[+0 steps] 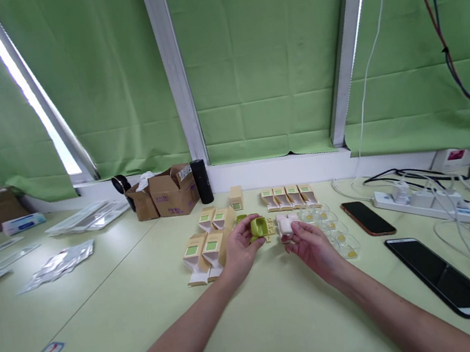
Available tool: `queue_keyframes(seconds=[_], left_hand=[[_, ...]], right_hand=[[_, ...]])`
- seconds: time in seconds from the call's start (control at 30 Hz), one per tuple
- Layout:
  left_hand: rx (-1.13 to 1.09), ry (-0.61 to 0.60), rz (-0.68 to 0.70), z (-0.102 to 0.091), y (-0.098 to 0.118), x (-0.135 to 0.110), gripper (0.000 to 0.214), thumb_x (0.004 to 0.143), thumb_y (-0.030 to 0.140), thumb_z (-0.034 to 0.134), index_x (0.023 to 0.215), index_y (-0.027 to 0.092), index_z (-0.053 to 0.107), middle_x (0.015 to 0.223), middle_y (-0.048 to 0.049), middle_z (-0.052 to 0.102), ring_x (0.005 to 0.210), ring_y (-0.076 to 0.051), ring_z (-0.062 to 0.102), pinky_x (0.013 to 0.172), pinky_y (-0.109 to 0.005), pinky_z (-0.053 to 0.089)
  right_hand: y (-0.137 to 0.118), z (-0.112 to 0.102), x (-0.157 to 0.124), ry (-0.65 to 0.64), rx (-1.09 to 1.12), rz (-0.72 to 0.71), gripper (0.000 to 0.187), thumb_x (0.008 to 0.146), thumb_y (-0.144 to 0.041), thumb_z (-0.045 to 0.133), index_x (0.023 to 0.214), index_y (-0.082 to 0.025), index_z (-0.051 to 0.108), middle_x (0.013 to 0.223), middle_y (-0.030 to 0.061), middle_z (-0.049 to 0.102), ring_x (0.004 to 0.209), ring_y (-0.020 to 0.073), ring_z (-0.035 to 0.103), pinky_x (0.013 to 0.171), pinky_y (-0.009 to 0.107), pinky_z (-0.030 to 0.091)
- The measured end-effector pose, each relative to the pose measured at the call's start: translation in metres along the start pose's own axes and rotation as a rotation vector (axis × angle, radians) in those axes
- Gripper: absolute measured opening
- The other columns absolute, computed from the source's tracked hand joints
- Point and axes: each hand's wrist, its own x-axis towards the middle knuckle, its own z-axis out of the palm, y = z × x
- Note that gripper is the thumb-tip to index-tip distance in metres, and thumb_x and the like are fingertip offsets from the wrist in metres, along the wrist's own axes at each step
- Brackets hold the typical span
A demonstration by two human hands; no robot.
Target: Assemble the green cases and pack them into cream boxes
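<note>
My left hand (238, 251) pinches a hollow olive-green earbud case cover (259, 227) by its side, its opening turned toward me. In my right hand (315, 249) is a white rounded earbud case (286, 225), gripped between thumb and fingers. The two things are close together but apart, just above the table. Small yellow-green pieces (270, 227) lie between and behind them. Clear plastic shells with yellow dots (338, 238) are spread beyond my right hand. Left of my left hand stand several small tan cartons (214, 246) with green labels.
More small cartons (289, 196) form a row at the back. A brown cardboard box (174, 191) and a black cylinder (202, 182) stand by the wall. Two phones, a phone (367, 218) and a larger one (447, 276), lie right, near a power strip (427, 205) with cables.
</note>
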Motion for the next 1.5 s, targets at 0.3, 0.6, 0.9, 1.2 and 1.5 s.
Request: queue_keyframes(seconds=[0.3,0.6,0.9,1.2,1.5], left_hand=[[0.016,-0.034,-0.01,0.003,0.005,-0.002,0.054,0.073,0.014,0.083,0.125,0.017,0.07,0.131,-0.0135,0.072,0.121,-0.027,0.069,0.106,-0.041,0.056],[0.043,-0.055,0.0,0.001,-0.004,-0.002,0.059,0.075,0.016,0.083,0.131,0.019,0.068,0.135,-0.0137,0.071,0.125,-0.029,0.068,0.11,-0.044,0.055],[0.07,-0.075,0.047,0.003,-0.005,-0.002,0.054,0.076,0.016,0.082,0.128,0.018,0.066,0.133,-0.0148,0.07,0.125,-0.028,0.067,0.108,-0.043,0.055],[0.152,-0.063,0.029,0.002,-0.003,-0.004,0.053,0.078,0.011,0.076,0.129,0.02,0.067,0.133,-0.0118,0.071,0.122,-0.027,0.068,0.104,-0.041,0.057],[0.309,-0.058,0.061,0.003,-0.002,-0.007,0.051,0.077,0.008,0.074,0.127,0.022,0.07,0.128,-0.0102,0.073,0.116,-0.027,0.069,0.103,-0.042,0.055]], right_hand=[[-0.004,0.003,-0.003,-0.013,0.021,-0.019,0.049,0.071,-0.046,0.095,0.106,-0.021,0.074,0.101,0.0086,0.077,0.086,0.0232,0.072,0.067,0.032,0.057],[-0.009,0.006,-0.007,-0.043,-0.015,-0.074,0.047,0.073,-0.046,0.093,0.109,-0.026,0.07,0.104,0.0048,0.074,0.09,0.0224,0.072,0.077,0.036,0.059],[-0.008,0.003,-0.004,-0.018,-0.093,-0.101,0.048,0.068,-0.042,0.096,0.107,-0.024,0.074,0.093,0.0028,0.072,0.078,0.0177,0.067,0.067,0.03,0.053],[-0.011,0.005,0.0,0.058,-0.105,-0.049,0.057,0.06,-0.043,0.1,0.105,-0.02,0.074,0.086,0.0053,0.077,0.059,0.012,0.056,0.056,0.027,0.045],[-0.012,0.006,-0.002,-0.015,-0.153,-0.071,0.052,0.064,-0.044,0.098,0.105,-0.019,0.078,0.087,0.0044,0.076,0.062,0.0114,0.058,0.058,0.026,0.049]])
